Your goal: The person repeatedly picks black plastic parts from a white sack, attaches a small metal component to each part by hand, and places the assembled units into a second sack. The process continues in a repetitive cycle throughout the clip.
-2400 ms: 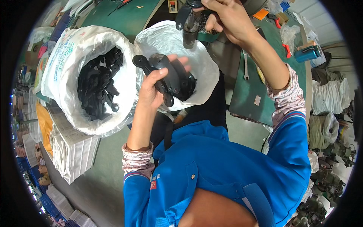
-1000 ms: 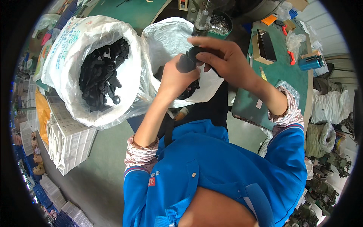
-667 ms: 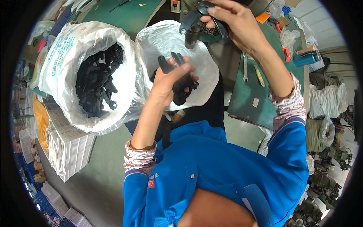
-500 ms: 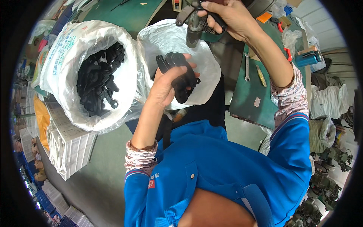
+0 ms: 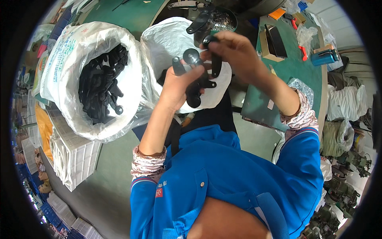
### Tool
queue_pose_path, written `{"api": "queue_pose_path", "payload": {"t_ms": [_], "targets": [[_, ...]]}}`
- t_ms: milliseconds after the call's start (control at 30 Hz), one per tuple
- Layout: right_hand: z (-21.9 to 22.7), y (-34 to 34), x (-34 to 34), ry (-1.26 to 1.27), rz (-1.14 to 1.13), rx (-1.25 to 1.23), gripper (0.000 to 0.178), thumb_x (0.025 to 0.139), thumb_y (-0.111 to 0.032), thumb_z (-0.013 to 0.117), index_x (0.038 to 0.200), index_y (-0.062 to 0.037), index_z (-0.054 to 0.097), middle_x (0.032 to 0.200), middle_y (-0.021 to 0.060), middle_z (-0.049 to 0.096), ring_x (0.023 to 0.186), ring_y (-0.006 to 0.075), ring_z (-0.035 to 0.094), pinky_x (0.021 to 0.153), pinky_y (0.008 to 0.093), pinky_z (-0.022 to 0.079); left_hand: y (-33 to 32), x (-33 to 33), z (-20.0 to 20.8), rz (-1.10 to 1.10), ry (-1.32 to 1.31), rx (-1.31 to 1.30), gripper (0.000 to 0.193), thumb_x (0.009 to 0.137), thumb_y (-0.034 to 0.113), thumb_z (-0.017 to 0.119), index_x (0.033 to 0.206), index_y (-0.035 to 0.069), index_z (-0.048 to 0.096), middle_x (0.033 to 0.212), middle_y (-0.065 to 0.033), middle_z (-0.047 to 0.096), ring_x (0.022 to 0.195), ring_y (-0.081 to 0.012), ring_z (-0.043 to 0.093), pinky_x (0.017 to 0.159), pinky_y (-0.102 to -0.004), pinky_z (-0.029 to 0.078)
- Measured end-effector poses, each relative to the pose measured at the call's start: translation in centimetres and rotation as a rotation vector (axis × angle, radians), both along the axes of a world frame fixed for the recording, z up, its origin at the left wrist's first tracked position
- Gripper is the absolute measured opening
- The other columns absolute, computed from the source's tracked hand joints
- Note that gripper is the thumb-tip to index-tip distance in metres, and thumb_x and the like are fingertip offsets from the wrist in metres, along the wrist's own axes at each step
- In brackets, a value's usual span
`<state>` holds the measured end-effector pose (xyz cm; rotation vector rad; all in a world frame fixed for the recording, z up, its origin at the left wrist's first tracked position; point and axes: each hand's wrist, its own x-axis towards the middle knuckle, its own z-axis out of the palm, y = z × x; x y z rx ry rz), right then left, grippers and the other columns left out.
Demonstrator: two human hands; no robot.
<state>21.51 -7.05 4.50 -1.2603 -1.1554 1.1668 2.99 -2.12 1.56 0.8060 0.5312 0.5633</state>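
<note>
Gripping several black parts [image 5: 194, 100] in head view: left hand [image 5: 176, 87] curled mostly closed around them, over open white bag [image 5: 165, 34]. Right hand [image 5: 240, 55], just beside, closed in a pinch on single black part [image 5: 216, 67]. Second white bag [image 5: 59, 79] left of left hand; another black part [image 5: 201, 19] beyond both hands.

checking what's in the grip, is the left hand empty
No, the left hand holds a bunch of black parts, with several of their ends sticking out.
</note>
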Motion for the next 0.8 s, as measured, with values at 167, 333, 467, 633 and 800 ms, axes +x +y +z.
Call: {"api": "queue_pose_path", "payload": {"t_ms": [167, 333, 467, 633, 800], "targets": [[1.6, -0.8, 1.4, 0.162, 0.187, -0.024, 0.033, 0.099, -0.023, 0.048, 0.124, -0.0036, 0.054, 0.108, 0.0062, 0.061, 0.078, 0.0102, 0.058, 0.061, 0.0229, 0.046, 0.7, -1.5, -0.8, -0.199, -0.189, -0.107, 0.032, 0.090, 0.023, 0.061, 0.107, -0.004, 0.055, 0.082, -0.0126, 0.063, 0.064, -0.0207, 0.065, 0.039, -0.0251, 0.046], [1.3, -0.6, 0.8, 0.063, 0.396, -0.091, 0.037, 0.097, -0.026, 0.052, 0.128, -0.0050, 0.053, 0.100, 0.0024, 0.062, 0.076, 0.0078, 0.057, 0.058, 0.0216, 0.045, 0.1, -1.5, -1.0, -0.312, -0.280, -0.111, 0.038, 0.087, 0.027, 0.062, 0.100, -0.007, 0.054, 0.077, -0.0144, 0.062, 0.059, -0.0229, 0.066, 0.037, -0.0239, 0.046], [2.4, -0.2, 1.1, -0.126, 0.136, -0.033, 0.029, 0.093, -0.021, 0.059, 0.117, -0.0047, 0.060, 0.090, 0.0015, 0.064, 0.073, 0.0076, 0.059, 0.056, 0.0218, 0.045, 0.4, -1.4, -1.6, -0.164, -0.118, -0.092, 0.045, 0.090, 0.041, 0.059, 0.105, -0.001, 0.053, 0.080, -0.0111, 0.060, 0.065, -0.0216, 0.066, 0.042, -0.0252, 0.047], [4.9, 1.1, 2.2, -0.042, -0.216, 0.123, 0.030, 0.090, -0.014, 0.063, 0.120, -0.0091, 0.063, 0.088, 0.0043, 0.067, 0.070, 0.0060, 0.059, 0.057, 0.0198, 0.046, 0.9, -1.3, -1.8, -0.033, -0.035, -0.156, 0.042, 0.088, 0.037, 0.064, 0.110, 0.003, 0.054, 0.094, -0.0131, 0.061, 0.090, -0.0263, 0.066, 0.053, -0.0276, 0.055], [10.5, 5.3, 1.5, 0.005, -0.307, -0.048, 0.021, 0.094, -0.012, 0.054, 0.103, 0.0067, 0.059, 0.075, 0.0072, 0.064, 0.046, 0.0105, 0.053, 0.038, 0.0239, 0.041, 1.0, -1.6, -2.2, -0.010, -0.212, -0.211, 0.029, 0.091, 0.010, 0.058, 0.114, -0.005, 0.051, 0.114, -0.0233, 0.059, 0.101, -0.0314, 0.063, 0.075, -0.0327, 0.060]]}}
